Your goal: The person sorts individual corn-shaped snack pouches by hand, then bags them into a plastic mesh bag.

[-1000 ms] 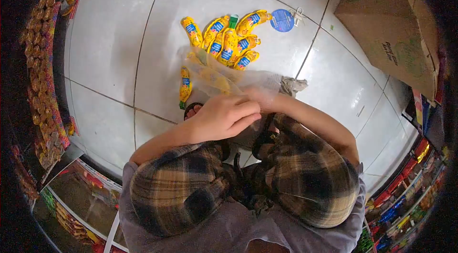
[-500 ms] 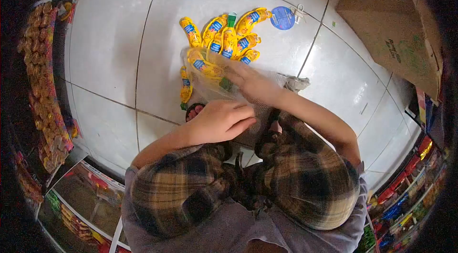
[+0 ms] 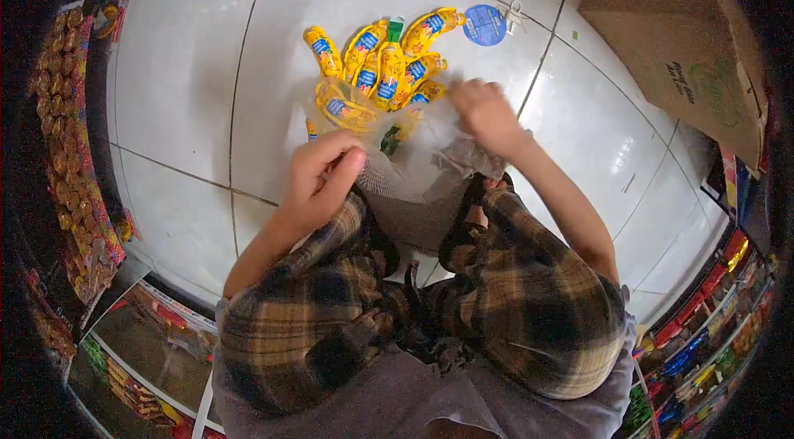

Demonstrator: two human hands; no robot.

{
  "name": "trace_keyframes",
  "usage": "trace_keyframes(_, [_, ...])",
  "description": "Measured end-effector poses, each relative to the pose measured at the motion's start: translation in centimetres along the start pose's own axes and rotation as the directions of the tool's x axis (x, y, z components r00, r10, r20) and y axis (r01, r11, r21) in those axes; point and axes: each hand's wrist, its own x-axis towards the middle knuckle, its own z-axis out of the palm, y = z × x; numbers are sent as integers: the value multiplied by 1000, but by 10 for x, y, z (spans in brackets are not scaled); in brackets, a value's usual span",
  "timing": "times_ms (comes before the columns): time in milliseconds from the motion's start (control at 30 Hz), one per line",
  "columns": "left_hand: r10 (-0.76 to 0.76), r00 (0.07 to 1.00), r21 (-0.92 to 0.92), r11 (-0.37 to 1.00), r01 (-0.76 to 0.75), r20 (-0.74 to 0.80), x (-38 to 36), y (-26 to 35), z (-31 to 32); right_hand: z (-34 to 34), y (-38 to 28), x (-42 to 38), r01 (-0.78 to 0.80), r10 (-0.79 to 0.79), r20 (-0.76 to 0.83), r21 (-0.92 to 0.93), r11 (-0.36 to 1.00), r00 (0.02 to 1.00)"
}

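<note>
Person's two hands at a bag, seen from above. The left hand (image 3: 325, 178), left of the frame's centre, is closed, its thumb against curled fingers, and pinches the edge of the bag (image 3: 409, 191). The right hand (image 3: 490, 118), right of centre and higher in the frame, is blurred; its fingers curl at the upper right edge of the bag, and whether they grip it cannot be told. The bag, translucent, hangs between the hands at mid-frame and spreads down to the gap between the knees; a crumpled grey portion lies below the right hand.

Yellow packs (image 3: 390, 79) with blue labels lie fanned out on the tiled floor (image 3: 182, 91), in the upper middle of the frame, just beyond the bag. The central one points its green end upward. Another shows through the film at the bag's upper left, and a further one is partly hidden at its left edge. A round blue tag (image 3: 485, 25) lies at the right end of the group, beside a white clip (image 3: 515, 17). A cardboard box (image 3: 662, 42) occupies the upper right; a shelf (image 3: 70, 158) of wrapped goods lines the left edge. Plaid shorts (image 3: 306, 331) cover the knees below.
</note>
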Motion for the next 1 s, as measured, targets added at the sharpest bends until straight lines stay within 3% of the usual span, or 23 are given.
trace_keyframes(33, [0,1000,2,1000,0,0,-1,0,0,11,-5,2,158,-157,20,-107,982,987])
trace_keyframes(67, [8,1000,15,1000,-8,16,-3,-2,1,17,-12,3,158,-157,20,-106,982,987])
trace_keyframes(133, [20,999,24,999,-21,26,-5,-2,4,24,-22,4,139,-165,62,301,943,984])
trace_keyframes(200, [-52,998,12,999,51,39,-9,-1,8,32,-21,7,115,-153,125,266,957,980])
trace_keyframes(267, [-55,994,12,998,54,90,-9,0,10,45,-6,9,216,-234,31,287,933,972])
trace_keyframes(400, [-67,966,80,996,48,250,-7,4,17,17,24,0,247,-239,-70,394,885,968])
trace_keyframes(533, [-14,949,111,994,-22,314,-6,-1,24,6,34,-13,169,-149,-109,206,964,983])
trace_keyframes(600, [50,937,116,989,-96,346,-4,-3,27,5,27,-22,-219,239,-70,217,951,968])
trace_keyframes(667, [41,934,102,991,-82,355,-3,-1,28,18,17,-27,-314,327,-69,149,938,943])
trace_keyframes(733, [31,932,85,994,-66,362,-3,-1,31,26,6,-30,-604,570,215,159,781,793])
trace_keyframes(800, [36,936,76,995,-67,351,-3,-3,33,24,-1,-25,-621,591,206,127,774,780])
trace_keyframes(867, [23,934,70,996,-51,357,-4,-5,33,17,-4,-19,-610,558,303,111,785,773])
trace_keyframes(1000, [-11,937,64,998,-12,350,-6,-7,34,20,-1,2,-571,533,248,120,812,809])
